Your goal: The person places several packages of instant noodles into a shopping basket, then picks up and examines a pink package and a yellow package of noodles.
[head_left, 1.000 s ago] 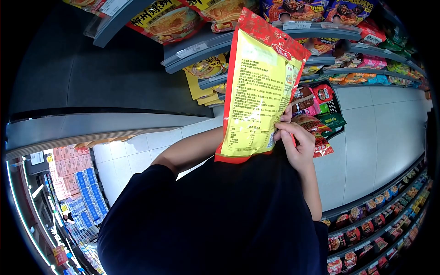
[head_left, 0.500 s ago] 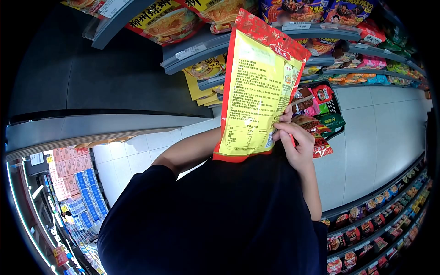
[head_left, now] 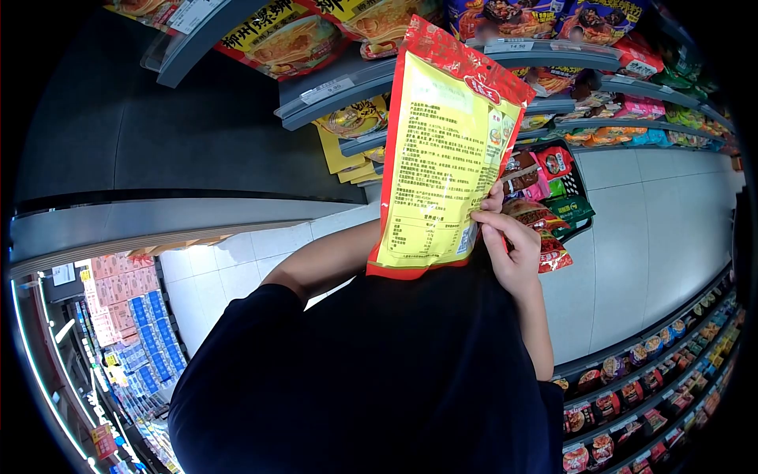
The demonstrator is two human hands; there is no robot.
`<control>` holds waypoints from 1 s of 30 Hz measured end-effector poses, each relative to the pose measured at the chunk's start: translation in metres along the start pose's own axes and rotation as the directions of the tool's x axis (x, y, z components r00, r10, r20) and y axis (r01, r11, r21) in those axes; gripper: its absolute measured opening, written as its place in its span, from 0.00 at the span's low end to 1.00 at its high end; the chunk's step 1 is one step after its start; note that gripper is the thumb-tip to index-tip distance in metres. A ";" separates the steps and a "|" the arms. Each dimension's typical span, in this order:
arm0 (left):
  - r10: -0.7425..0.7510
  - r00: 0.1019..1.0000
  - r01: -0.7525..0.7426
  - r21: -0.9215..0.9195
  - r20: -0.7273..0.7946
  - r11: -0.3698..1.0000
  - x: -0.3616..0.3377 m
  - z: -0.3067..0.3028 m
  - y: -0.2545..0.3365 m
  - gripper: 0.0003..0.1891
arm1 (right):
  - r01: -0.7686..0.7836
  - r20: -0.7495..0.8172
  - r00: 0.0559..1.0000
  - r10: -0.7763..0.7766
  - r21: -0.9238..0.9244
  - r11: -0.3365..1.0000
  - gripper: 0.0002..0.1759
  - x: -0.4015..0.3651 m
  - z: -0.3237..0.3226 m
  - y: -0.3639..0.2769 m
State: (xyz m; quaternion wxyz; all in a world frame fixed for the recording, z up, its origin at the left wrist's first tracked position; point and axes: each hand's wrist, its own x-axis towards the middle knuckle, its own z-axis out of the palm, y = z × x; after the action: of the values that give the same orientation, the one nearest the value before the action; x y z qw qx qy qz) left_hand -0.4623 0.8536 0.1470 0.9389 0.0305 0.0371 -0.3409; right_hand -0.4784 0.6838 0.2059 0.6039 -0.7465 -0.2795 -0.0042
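A red and yellow food packet [head_left: 442, 166] is held up before my chest. Its back faces me, covered in small print and a nutrition table, and it leans slightly. My left arm runs behind the packet, and most of that hand is hidden. Fingertips of my left hand [head_left: 495, 196] show at the packet's right edge, closed around it from behind. My right hand [head_left: 512, 246] is at the lower right edge, fingers bent, with index finger and thumb against the printed face and edge.
Beyond the packet, a dark shopping basket [head_left: 586, 193] full of colourful packets sits on the tiled floor [head_left: 624, 261]. Shelves with noodle bags [head_left: 296, 43] and price tags curve across the top. More shelves [head_left: 647, 391] stand lower right, and stacked boxes [head_left: 130, 304] at the left.
Almost nothing differs. Both hands keep their hold on the packet, and my view has shifted very slightly.
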 end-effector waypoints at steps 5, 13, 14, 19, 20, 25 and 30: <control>-0.044 0.994 0.040 0.047 0.101 0.998 0.007 -0.019 0.002 0.21 | -0.045 0.014 0.999 0.045 0.003 0.999 0.09 -0.001 -0.002 0.000; -0.018 1.000 0.017 0.049 0.005 0.999 0.006 -0.011 0.000 0.21 | -0.047 0.022 0.999 0.047 -0.005 0.999 0.10 -0.003 -0.002 0.004; -0.014 1.000 0.014 0.050 -0.013 0.999 0.004 -0.005 0.001 0.20 | -0.041 0.019 0.999 0.041 -0.001 0.999 0.10 -0.003 -0.002 0.004; -0.052 0.992 0.062 -0.090 0.112 0.994 0.007 -0.027 0.001 0.17 | -0.025 0.011 1.000 0.025 0.018 1.000 0.11 -0.002 -0.001 0.002; -0.053 0.983 0.071 -0.099 0.173 0.993 0.008 -0.031 0.001 0.16 | -0.031 0.019 0.999 0.030 0.017 0.999 0.11 -0.003 -0.001 0.002; -0.017 0.998 0.018 -0.025 0.061 1.000 0.005 -0.013 -0.003 0.19 | -0.015 0.027 1.000 0.014 0.028 1.000 0.12 -0.004 0.000 0.002; 0.027 1.000 -0.027 0.056 -0.002 0.998 0.007 -0.017 -0.004 0.21 | -0.014 0.040 0.999 0.013 0.018 1.000 0.12 -0.004 0.000 0.002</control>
State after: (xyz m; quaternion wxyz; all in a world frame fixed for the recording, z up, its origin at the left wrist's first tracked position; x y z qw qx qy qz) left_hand -0.4609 0.8473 0.1290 0.9421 0.0580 0.0284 -0.3291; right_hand -0.4812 0.6814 0.2027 0.6051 -0.7427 -0.2864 0.0175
